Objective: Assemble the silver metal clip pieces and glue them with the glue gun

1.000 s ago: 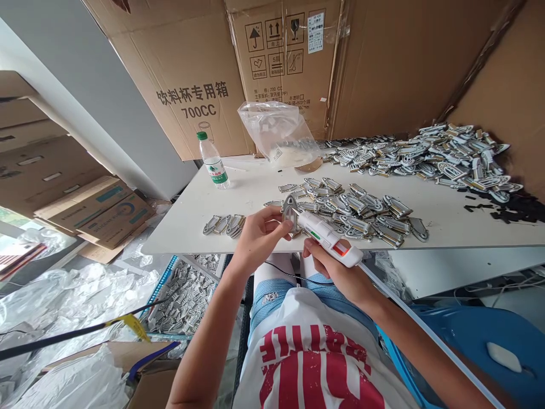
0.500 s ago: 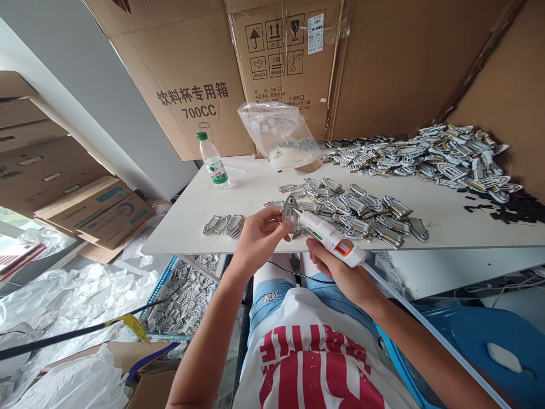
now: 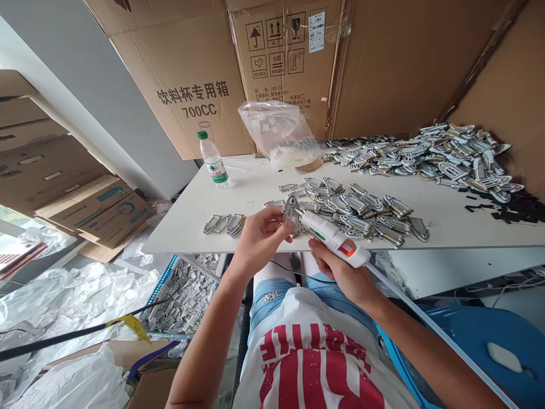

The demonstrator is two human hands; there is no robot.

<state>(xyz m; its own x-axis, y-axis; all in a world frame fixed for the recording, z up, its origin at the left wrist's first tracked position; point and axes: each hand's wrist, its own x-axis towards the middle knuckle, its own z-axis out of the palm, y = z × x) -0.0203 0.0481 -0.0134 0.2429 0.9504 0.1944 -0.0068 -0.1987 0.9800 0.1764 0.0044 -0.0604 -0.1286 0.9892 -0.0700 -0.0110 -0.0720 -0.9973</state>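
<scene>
My left hand (image 3: 266, 234) pinches a small grey oval frame-like part (image 3: 291, 215) upright above the table's front edge. In my right hand (image 3: 336, 264) is a white glue gun (image 3: 334, 238) with a green mark and an orange part near its rear. A long translucent glue stick (image 3: 426, 321) runs out of its back end. The nozzle points at the grey part, close to its upper right side; whether they touch I cannot tell. Behind both hands lies a loose heap of similar grey parts (image 3: 360, 207), and a small group (image 3: 223, 225) lies left of my left hand.
On the white table (image 3: 183, 218) stand a green-capped water bottle (image 3: 213, 162) and a clear plastic bag (image 3: 276, 133). A bigger pile of parts (image 3: 451, 156) and black scraps (image 3: 517, 213) lie right. Cardboard boxes (image 3: 191, 51) wall the back. A blue crate (image 3: 187, 295) of parts sits below left.
The glue gun has shifted slightly right and its nozzle has drawn a little away from the grey part's top. My left hand holds the part nearly still.
</scene>
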